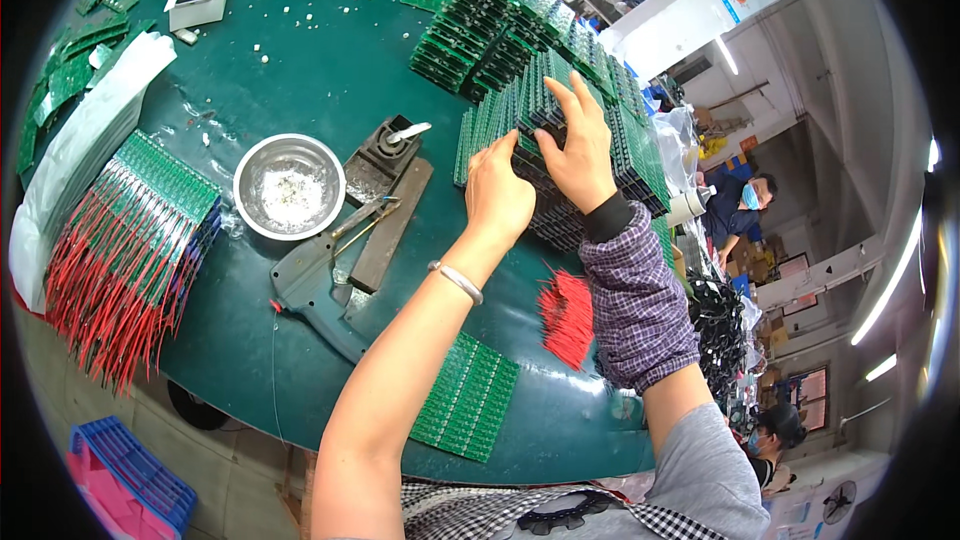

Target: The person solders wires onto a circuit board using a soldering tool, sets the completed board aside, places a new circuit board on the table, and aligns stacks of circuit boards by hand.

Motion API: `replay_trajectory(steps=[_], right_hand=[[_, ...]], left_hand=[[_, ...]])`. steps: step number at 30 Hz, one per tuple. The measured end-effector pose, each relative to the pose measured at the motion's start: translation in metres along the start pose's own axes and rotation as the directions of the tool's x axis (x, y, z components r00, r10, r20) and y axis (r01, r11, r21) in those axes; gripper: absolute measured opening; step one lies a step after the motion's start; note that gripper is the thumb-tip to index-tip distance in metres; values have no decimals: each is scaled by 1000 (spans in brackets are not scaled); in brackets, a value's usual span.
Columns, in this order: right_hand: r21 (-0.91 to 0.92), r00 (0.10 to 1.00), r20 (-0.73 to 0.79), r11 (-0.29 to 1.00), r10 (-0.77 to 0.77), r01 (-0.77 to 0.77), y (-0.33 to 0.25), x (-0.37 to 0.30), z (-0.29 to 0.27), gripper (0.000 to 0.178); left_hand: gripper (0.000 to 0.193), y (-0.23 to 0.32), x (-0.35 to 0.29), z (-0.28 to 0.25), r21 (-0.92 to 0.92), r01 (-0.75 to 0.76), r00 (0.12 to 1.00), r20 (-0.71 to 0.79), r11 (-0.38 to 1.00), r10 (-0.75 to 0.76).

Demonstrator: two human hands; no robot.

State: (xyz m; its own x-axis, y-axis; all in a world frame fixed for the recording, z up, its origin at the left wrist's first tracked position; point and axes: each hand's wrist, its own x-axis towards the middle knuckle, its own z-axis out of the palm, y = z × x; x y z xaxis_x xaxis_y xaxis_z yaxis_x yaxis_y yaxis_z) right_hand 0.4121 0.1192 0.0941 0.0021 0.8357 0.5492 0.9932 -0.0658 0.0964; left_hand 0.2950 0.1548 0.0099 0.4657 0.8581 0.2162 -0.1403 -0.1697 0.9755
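A tall stack of green circuit boards [500, 110] with dark edges stands in front of both of my hands. My left hand [498, 195], with a metal bangle at its wrist, has its fingers curled together at the stack's near left edge and seems to grip a board there; its fingertips are partly hidden. Over the front of the same stack is my right hand [580, 155], its thumb and fingers spread apart, touching or very near the boards. A checked sleeve [640, 290] covers the right forearm. Below my hands lies a bundle of short red wires [567, 318].
A soldering gun [318, 280] lies by a metal bowl [290, 187], a dark stand [385, 160] and a metal bar [392, 225]. A green board panel [465, 395] is under my left forearm. Boards with red wires [150, 210] overhang the left table edge. Co-workers [740, 205] are at right.
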Motion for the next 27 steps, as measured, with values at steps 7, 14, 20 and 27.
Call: replay_trajectory(steps=[7, 14, 20, 27], right_hand=[[-146, 925, 334, 959, -183, 242, 6, 41, -23, 83], [-130, 778, 594, 929, -206, 345, 9, 68, -17, 54], [-58, 770, 581, 931, -262, 361, 8, 70, -16, 45], [-77, 773, 575, 923, -268, 377, 15, 74, -7, 39]], left_hand=[[41, 2, -1, 18, -18, -58, 963, -266, 998, 51], [31, -16, 17, 25, -91, -112, 935, -348, 989, 74], [28, -22, 25, 37, -139, -153, 913, -400, 978, 86], [29, -24, 27, 52, -106, -215, 844, -521, 971, 130]])
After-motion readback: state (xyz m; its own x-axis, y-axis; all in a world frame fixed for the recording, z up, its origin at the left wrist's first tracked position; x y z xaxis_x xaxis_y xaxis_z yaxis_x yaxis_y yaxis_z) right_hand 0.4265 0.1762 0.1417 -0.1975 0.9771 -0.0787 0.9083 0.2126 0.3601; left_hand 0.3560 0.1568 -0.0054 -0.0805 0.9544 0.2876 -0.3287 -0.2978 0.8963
